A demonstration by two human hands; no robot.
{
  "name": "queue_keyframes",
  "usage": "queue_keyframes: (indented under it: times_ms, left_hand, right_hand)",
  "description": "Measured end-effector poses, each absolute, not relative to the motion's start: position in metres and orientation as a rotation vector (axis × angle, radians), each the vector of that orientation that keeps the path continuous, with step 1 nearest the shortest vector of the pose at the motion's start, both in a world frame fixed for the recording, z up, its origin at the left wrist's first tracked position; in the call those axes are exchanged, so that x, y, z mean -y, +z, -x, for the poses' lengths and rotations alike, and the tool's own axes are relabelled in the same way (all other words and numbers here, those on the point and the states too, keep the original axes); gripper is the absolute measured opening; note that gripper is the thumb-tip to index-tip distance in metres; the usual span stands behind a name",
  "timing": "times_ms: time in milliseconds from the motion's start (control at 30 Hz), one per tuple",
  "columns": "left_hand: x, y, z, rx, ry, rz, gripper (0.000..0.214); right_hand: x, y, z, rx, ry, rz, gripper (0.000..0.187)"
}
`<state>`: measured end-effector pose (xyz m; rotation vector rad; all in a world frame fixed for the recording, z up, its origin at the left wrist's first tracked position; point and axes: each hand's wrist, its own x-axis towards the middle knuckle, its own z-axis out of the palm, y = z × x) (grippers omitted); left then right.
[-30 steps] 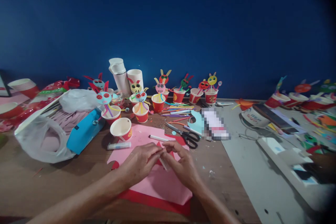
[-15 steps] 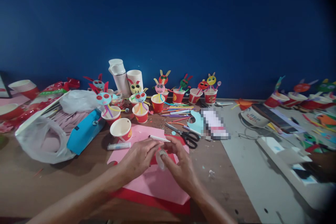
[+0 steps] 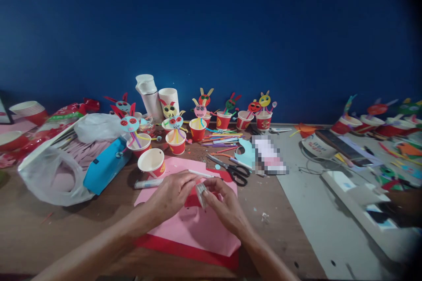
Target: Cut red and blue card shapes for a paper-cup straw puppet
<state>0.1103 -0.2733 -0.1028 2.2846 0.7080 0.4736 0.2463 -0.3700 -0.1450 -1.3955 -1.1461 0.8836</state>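
My right hand point(image 3: 227, 204) is closed round a small, clear, rounded thing that looks like a roll of clear tape point(image 3: 201, 194), turned partly edge-on. Fingers bent together, my left hand point(image 3: 176, 191) meets it from the other side. What its fingertips pinch, if anything, is hidden. Both hands are above pink paper point(image 3: 204, 232), which lies over red paper point(image 3: 187, 250). A white pen point(image 3: 200, 174) shows just beyond my fingertips. Black-handled scissors point(image 3: 235, 170) rest to the right, with an upright red-and-white paper cup point(image 3: 151, 162) to the left.
Paper cups with colourful bunny-faced figures point(image 3: 176, 140) line the back, near a white flask point(image 3: 147, 90). Colourful sticks point(image 3: 220, 138) lie before them. A plastic bag point(image 3: 49, 175) and blue packet point(image 3: 107, 167) stand left. A white power strip point(image 3: 356, 210) and cables lie right.
The clear roll has turned from showing its round face to a narrower, tilted side. My left hand's fingers have shifted slightly; both hands stay above the pink paper.
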Motion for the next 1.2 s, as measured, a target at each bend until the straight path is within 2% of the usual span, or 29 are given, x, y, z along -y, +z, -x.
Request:
queue_keyframes:
  times_ms: [100,500,900,1200]
  left_hand:
    - [0.272,-0.101,-0.111,-0.696,0.448,-2.281,0.027]
    - [0.275,-0.100,-0.113,-0.762,0.329,-1.950,0.033]
    - [0.274,-0.106,-0.110,-0.715,0.237,-1.784,0.024]
    - [0.276,-0.112,-0.109,-0.726,0.193,-1.607,0.029]
  right_hand:
    - [0.369,-0.146,-0.245,1.120,0.900,1.378,0.025]
    - [0.372,-0.140,-0.244,1.328,0.452,1.684,0.026]
    - [0.371,-0.143,-0.244,1.381,0.436,1.734,0.019]
    - [0.371,-0.146,-0.247,1.390,0.503,1.712,0.017]
